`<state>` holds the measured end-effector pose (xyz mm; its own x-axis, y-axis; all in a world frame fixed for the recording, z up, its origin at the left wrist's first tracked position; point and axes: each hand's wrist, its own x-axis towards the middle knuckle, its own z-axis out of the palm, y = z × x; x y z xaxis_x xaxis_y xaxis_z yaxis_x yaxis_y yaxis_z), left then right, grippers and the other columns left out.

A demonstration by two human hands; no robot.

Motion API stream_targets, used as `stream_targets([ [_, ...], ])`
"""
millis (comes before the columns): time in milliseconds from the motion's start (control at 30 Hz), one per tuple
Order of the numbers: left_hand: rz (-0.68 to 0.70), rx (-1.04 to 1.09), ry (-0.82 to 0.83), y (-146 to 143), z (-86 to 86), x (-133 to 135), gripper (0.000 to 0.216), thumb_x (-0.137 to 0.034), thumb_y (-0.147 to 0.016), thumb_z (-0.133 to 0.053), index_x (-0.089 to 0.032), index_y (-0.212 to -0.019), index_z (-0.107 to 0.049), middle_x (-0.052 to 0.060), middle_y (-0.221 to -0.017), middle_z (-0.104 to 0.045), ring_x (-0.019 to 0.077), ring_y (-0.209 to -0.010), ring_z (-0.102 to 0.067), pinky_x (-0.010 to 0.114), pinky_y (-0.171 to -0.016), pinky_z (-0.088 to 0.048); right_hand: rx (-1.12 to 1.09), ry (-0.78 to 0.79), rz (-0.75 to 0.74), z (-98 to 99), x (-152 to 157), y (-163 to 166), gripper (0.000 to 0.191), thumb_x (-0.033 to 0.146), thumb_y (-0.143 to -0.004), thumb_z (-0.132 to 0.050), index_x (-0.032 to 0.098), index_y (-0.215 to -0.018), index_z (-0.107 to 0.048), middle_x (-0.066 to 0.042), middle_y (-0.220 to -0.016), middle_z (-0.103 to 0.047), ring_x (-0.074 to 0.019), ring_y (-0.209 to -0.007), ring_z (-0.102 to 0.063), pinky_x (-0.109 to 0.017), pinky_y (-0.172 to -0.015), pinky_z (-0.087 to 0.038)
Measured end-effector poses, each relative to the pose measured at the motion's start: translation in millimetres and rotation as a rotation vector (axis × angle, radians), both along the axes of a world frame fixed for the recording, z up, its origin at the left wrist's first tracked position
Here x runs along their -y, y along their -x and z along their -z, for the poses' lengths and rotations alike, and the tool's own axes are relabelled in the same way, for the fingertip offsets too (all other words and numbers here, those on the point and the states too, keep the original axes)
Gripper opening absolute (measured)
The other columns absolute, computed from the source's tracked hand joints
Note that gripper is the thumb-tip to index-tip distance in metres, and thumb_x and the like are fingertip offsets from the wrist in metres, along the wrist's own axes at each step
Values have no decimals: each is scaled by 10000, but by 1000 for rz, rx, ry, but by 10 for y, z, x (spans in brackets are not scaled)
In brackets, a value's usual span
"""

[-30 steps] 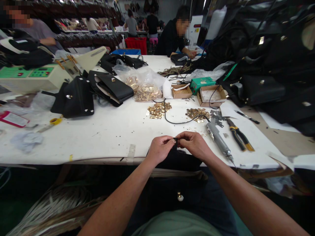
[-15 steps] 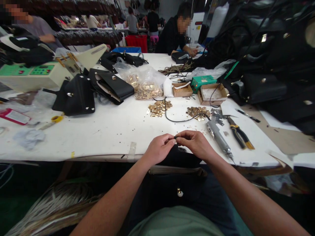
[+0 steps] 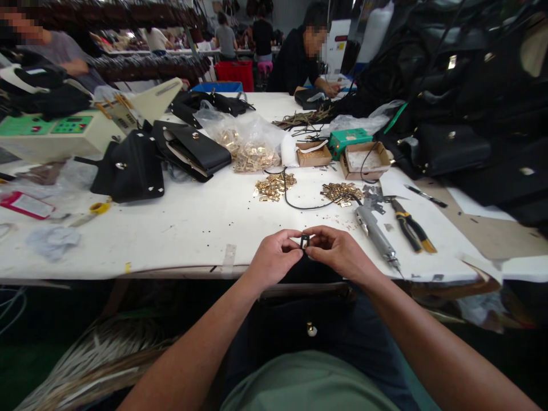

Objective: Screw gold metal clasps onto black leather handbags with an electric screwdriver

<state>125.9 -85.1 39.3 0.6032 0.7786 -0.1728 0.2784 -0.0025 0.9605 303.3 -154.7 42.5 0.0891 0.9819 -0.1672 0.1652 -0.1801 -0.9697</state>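
Observation:
My left hand (image 3: 274, 260) and my right hand (image 3: 338, 251) meet at the near edge of the white table (image 3: 192, 222). Both pinch a small black piece (image 3: 304, 241) between their fingertips. A black bag (image 3: 299, 328) with a round metal stud lies on my lap below the hands. Just right of my right hand a grey power screwdriver (image 3: 374, 231) lies on the table, its black cable looping back toward two heaps of gold metal fittings (image 3: 274, 186).
Pliers (image 3: 409, 227) lie right of the screwdriver. Two small cardboard boxes (image 3: 366, 161), a green box and a clear bag of gold fittings (image 3: 248, 145) sit further back. Black bags (image 3: 128, 168) lie at left, more are stacked at right. Other people work at the far end.
Both hands have risen slightly and turned the small black piece so its face shows between the fingertips. The view has shifted a little.

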Motion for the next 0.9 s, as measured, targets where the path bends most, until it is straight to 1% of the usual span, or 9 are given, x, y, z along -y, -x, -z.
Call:
stream_targets([
  [133,12,-6,-14,-21,4,5,407,-185,-764,-658,-164,-1170,-670,1,-808,-756,148,-699,-655,258,-683,-475,104,-15,19,-34,47,14,367,252,-771,-668,195,-1130,-717,-2,-805,-701,-135,-664,-573,-253,-605,-416],
  [233,14,-12,-16,-34,20,18,416,-175,-759,-654,-163,-1175,-655,-2,-801,-748,145,-696,-651,260,-689,-471,141,-32,20,-21,56,25,355,239,-764,-645,192,-1108,-722,0,-787,-687,-137,-665,-562,-256,-613,-417],
  [433,-20,-40,4,-78,85,39,503,-149,-747,-637,-158,-1250,-618,-2,-799,-733,137,-663,-626,251,-632,-446,176,-43,68,81,30,33,355,223,-742,-637,188,-1088,-707,21,-741,-641,-132,-649,-538,-254,-610,-413],
  [533,-37,-26,28,-96,153,95,519,-128,-733,-624,-154,-1251,-615,-11,-774,-716,132,-657,-619,246,-634,-445,183,-25,47,152,62,21,363,209,-735,-638,194,-1093,-698,28,-745,-639,-130,-646,-540,-252,-605,-410],
  [600,-38,-28,42,-95,205,170,533,-113,-720,-606,-155,-1252,-611,-22,-755,-700,126,-639,-606,241,-614,-437,176,5,33,196,143,16,365,206,-737,-642,198,-1098,-695,34,-741,-633,-128,-638,-537,-249,-591,-401],
  [700,18,-60,35,-78,281,300,553,-99,-708,-579,-174,-1255,-601,-34,-746,-688,130,-644,-606,241,-610,-435,162,62,32,243,335,30,330,224,-759,-651,193,-1085,-695,30,-733,-628,-131,-636,-535,-248,-577,-396],
  [767,66,-79,16,-67,320,343,543,-100,-711,-576,-194,-1245,-598,-36,-753,-694,139,-681,-627,246,-644,-449,148,94,52,252,439,52,329,256,-790,-651,191,-1110,-694,22,-737,-641,-135,-634,-539,-252,-572,-398],
  [833,86,-82,4,-67,346,323,515,-114,-726,-581,-203,-1233,-591,-34,-769,-703,144,-702,-636,252,-665,-455,151,112,80,241,470,70,341,296,-830,-640,198,-1152,-694,21,-726,-656,-139,-623,-541,-257,-566,-396],
  [900,85,-72,7,-76,360,250,482,-128,-739,-589,-198,-1216,-585,-34,-778,-705,142,-692,-627,254,-660,-449,181,110,105,218,436,68,344,334,-863,-627,211,-1176,-700,18,-738,-676,-141,-620,-552,-262,-565,-401],
])
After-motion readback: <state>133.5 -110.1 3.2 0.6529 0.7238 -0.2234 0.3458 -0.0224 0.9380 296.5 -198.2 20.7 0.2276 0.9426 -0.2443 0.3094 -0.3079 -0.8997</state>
